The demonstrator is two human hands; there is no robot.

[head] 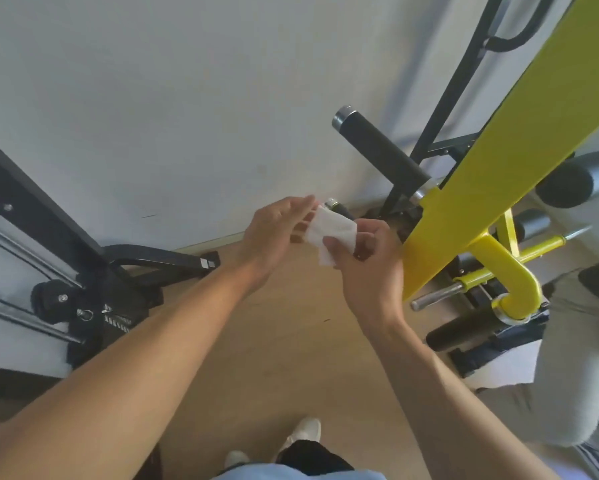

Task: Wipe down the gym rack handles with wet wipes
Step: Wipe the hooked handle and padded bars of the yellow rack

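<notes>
Wipe [329,235] sits between your two hands, mid-air in front of the yellow rack beam [520,133], white, damp-looking, soft and crumpled, partly folded over. Your right hand [367,268] pinches its lower edge, thumb on top, other fingers curled behind. Your left hand [277,233] has fingers fairly straight against the wipe's far side; whether it pinches or just supports, cannot tell. Looks like you're spreading or refolding it to get a flat pad before wiping, judging by the two-handed hold.

Nearest target: black cylindrical handle [381,147], matte rubbery grip with a shiny metal end cap, jutting left from the beam, just above your hands, untouched. A smaller handle end [336,206] peeks out right behind the wipe. Beam is flat, glossy painted metal; a curved yellow hook [506,271] and a bare steel peg [436,296] sit lower right. Black machine frame [48,220] far left, well apart. Floor [274,341] is smooth tan wood-look.
</notes>
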